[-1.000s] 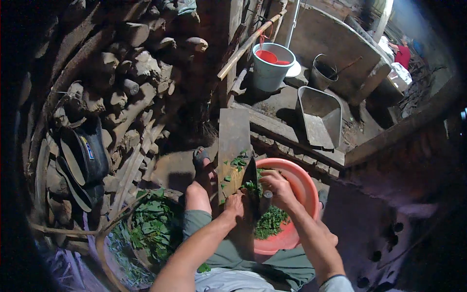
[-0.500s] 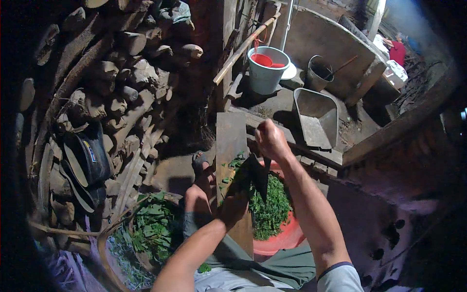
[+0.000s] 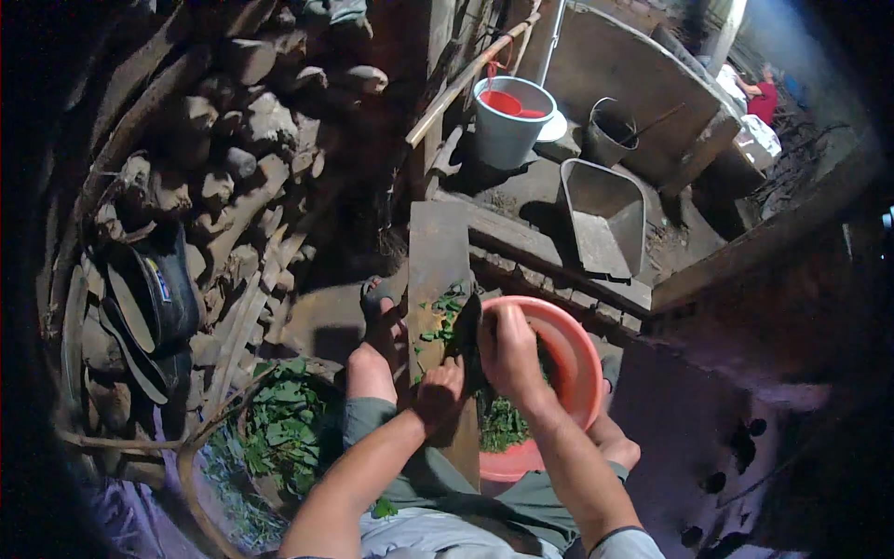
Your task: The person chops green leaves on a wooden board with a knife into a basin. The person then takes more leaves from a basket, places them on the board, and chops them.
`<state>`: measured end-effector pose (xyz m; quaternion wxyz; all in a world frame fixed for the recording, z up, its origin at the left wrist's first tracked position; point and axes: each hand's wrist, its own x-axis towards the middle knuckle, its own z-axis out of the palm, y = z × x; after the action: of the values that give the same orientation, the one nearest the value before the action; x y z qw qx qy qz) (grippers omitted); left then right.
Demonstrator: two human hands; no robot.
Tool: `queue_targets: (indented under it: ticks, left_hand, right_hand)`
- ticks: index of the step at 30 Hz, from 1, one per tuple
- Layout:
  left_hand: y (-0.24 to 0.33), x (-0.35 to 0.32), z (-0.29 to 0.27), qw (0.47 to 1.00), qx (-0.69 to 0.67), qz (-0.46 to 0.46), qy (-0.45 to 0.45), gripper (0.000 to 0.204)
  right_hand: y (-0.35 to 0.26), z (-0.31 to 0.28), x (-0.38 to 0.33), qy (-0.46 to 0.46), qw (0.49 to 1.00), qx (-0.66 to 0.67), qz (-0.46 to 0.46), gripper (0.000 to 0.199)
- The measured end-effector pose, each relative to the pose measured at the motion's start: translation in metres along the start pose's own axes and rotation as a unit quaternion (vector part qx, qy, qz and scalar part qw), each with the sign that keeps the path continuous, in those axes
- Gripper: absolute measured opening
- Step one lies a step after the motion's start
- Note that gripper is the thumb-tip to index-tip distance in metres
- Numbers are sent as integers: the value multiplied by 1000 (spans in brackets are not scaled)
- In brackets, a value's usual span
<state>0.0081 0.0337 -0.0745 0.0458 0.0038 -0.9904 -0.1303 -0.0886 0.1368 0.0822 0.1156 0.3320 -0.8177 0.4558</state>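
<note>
Gripping a dark knife, the right hand hides its handle; left hand fisted.

A plank runs forward between the knees; basin right of it, basket of leaves left, bucket beyond.

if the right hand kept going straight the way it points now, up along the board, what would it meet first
Probably the chopped green leaves on the long wooden board, just beyond the right hand and its dark knife blade. Then bare board. Depth is unclear.
</note>
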Motion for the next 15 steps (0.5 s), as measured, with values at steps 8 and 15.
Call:
queue_targets:
  ticks: [8,15]
  left_hand:
    - [4,1,64,998,-45,36,3,18]
    - [22,14,-8,987,26,-53,-149,21]
  right_hand:
    - [37,-7,86,-67,987,-14,146,13]
    - [-14,1,-56,29,998,-7,49,15]
